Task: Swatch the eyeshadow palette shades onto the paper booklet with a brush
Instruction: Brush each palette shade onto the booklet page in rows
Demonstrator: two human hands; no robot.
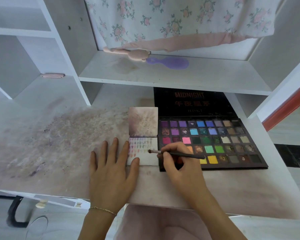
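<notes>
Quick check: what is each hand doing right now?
Left hand: open, flat on the desk, thumb on the paper booklet.
Right hand: grips the brush.

the left hand [111,172] lay flat on the stained desk [50,144], its thumb and forefinger on the open paper booklet [145,149]. the right hand [178,163] pinched a dark brush [177,154], tip over the swatch rows. the eyeshadow palette [213,142] lay open just beside the booklet.
</notes>
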